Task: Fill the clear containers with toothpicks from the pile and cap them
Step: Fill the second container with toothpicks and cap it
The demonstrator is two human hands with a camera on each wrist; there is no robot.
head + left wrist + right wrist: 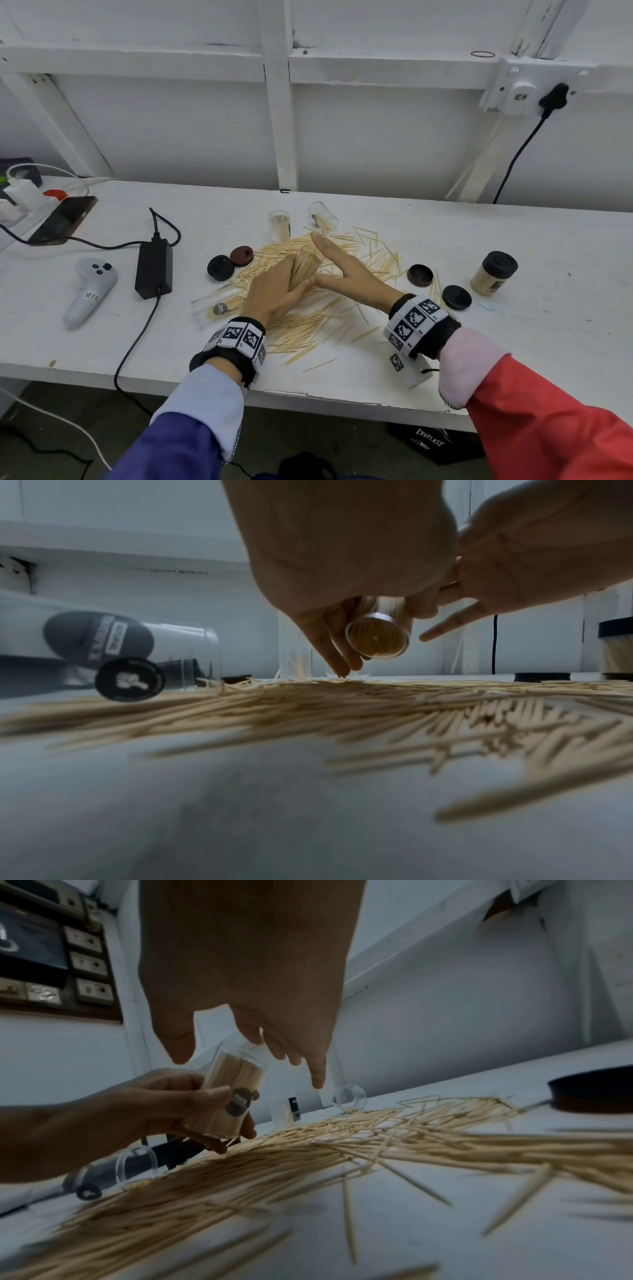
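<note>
- The left hand (274,291) grips a clear container (305,270) packed full of toothpicks, fingers and thumb curled round its wall, the forearm reaching in from the near edge of the white table (479,246).
- The container is held tilted above the pile of toothpicks (308,322), its open mouth pointing up and away from the person — no cap on it.
- From the left wrist view the container's round base (377,635) faces the camera, with the fingertips (337,666) hanging down just over the pile.
- The right hand (346,270) holds nothing: its fingers are straight and together, the palm turned toward the container's mouth, the thumb stretched toward the left hand's fingers.
- In the right wrist view those fingers (316,1069) point downward just beside the container's upper end (236,1074); whether they touch it cannot be told.
- Behind the pile stands an upright clear container (280,225) with a few toothpicks in it, and beside it a tipped container (322,217) lies on its side.
- Another clear container (214,303) lies on its side left of the pile.
- Loose dark caps (221,268) sit on the table at both sides of the pile — a capped, filled container (493,273) stands far right.
</note>
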